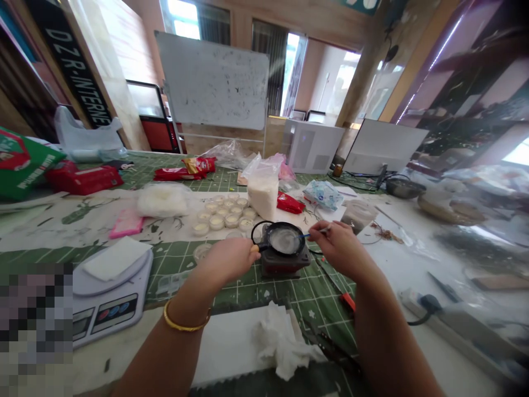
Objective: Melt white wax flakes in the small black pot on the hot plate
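My left hand [229,259] grips the handle of a small black pan [284,239], which holds a pale, milky liquid. The pan sits on a compact dark electric hot plate [285,266]. My right hand [336,248] pinches a thin stirring stick [314,233] with its tip reaching over the pan's rim. A gold bangle [185,316] circles my left wrist. Several small round cups [217,222] of white substance stand just behind the pan, and a black cord [257,226] loops behind it.
A green grid cutting mat [318,298] covers the table. A digital kitchen scale [109,292], crumpled tissue [285,342], a bag of white granules [262,190] and a power strip [417,303] lie around. A whiteboard [212,80] stands beyond the table.
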Action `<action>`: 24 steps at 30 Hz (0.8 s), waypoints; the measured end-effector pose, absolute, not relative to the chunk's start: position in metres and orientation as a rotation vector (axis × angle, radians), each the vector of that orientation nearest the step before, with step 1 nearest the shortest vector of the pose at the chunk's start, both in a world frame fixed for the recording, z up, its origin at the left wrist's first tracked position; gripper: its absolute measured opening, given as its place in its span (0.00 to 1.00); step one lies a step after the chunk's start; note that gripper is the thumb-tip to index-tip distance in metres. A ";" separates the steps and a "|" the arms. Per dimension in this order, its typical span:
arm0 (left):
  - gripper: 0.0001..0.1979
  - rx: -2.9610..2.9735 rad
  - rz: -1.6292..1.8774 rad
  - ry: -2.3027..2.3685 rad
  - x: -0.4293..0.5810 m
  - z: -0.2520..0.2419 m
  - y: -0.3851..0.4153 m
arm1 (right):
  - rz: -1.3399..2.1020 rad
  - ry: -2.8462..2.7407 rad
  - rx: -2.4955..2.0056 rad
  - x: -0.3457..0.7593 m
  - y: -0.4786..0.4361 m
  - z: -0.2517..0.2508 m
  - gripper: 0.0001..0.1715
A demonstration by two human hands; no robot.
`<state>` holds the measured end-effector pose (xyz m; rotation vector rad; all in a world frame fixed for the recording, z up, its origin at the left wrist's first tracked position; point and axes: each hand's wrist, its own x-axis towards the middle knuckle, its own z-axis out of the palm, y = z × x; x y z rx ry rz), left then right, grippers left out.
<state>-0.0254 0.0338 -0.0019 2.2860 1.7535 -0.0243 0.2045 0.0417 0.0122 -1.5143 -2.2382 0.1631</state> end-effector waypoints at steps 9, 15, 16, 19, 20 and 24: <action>0.17 2.291 -0.003 1.760 -0.028 -0.004 0.034 | 0.201 -2.227 -1.502 0.196 0.041 0.009 0.13; 0.16 2.286 -0.007 1.752 -0.027 -0.002 0.035 | 0.329 -2.300 -1.357 0.194 0.037 0.010 0.12; 0.16 2.282 -0.007 1.754 -0.026 -0.002 0.034 | 0.298 -2.286 -1.394 0.194 0.038 0.010 0.12; 0.17 2.283 -0.019 1.758 -0.026 -0.001 0.034 | 0.177 -2.268 -1.486 0.197 0.040 0.009 0.14; 0.17 2.286 -0.026 1.757 -0.026 -0.002 0.034 | 0.176 -2.283 -1.469 0.198 0.039 0.010 0.15; 0.17 2.289 -0.018 1.754 -0.026 -0.003 0.035 | 0.299 -2.328 -1.347 0.198 0.036 0.011 0.13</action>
